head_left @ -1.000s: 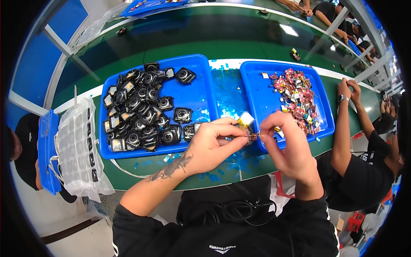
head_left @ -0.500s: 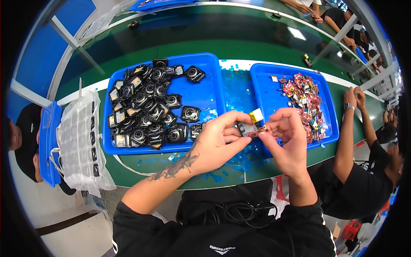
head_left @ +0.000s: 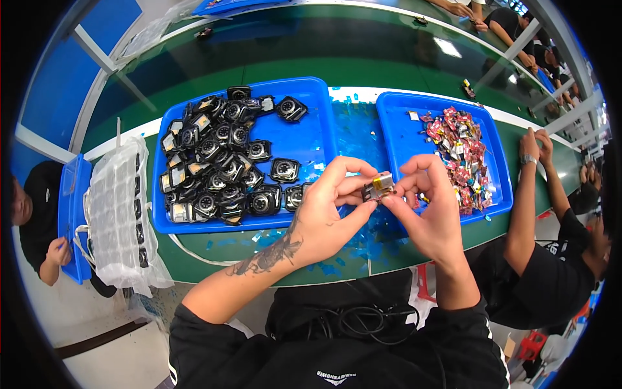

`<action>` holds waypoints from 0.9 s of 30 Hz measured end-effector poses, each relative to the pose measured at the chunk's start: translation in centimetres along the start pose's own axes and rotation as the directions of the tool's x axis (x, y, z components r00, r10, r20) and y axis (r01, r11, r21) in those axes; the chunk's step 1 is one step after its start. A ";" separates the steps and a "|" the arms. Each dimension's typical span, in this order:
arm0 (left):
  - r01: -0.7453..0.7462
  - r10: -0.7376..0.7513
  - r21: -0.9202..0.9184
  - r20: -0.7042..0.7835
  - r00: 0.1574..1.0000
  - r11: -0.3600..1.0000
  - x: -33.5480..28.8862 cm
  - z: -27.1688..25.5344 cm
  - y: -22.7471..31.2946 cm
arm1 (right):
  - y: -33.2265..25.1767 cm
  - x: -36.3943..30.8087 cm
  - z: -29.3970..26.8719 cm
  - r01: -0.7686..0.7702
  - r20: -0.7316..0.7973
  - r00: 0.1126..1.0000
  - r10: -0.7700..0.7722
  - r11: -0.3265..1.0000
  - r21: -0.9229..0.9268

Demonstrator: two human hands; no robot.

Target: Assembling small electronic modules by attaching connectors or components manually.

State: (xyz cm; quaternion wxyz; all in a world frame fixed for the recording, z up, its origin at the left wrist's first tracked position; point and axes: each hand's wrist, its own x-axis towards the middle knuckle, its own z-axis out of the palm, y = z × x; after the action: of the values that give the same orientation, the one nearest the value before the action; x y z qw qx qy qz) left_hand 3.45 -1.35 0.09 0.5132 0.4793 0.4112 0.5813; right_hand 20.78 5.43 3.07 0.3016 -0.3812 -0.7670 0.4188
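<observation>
A small watch module (head_left: 381,184) is held between my two hands over the gap between the trays. It has a silver battery with a yellow band, and dark and reddish parts beneath. My left hand (head_left: 334,217) pinches its dark left edge with thumb and fingers. The thumb and fingers of my right hand (head_left: 433,211) close on its right side, hiding part of it. On the left, a blue tray (head_left: 330,129) holds a pile of black watch casings (head_left: 223,139). A second blue tray (head_left: 387,126) holds a heap of reddish modules (head_left: 459,152).
Blue film scraps (head_left: 353,129) litter the green table (head_left: 304,277). A clear plastic compartment tray (head_left: 116,201) with dark pieces stands at the left. Metal frame posts (head_left: 96,47) rise at the sides. Co-workers sit left and right; one person's forearms (head_left: 523,188) reach over the right table edge.
The module has turned between my fingers, its battery now lower and closer to my hands. My right hand has shifted slightly left. At the far left, a person's hand has risen beside the blue bin.
</observation>
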 end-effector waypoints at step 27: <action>-0.665 0.660 0.702 0.377 0.650 0.254 -1.2 0.6 -1.5 | 9.3 27.5 -1.3 -0.409 -0.005 0.905 0.426 0.865 -0.292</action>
State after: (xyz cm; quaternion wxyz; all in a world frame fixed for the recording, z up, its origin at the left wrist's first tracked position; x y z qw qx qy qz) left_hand 4.37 -2.34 -1.36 -0.0488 0.7815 0.3823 0.4907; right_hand 10.39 32.37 -0.52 0.1225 -0.5648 -0.7276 0.3696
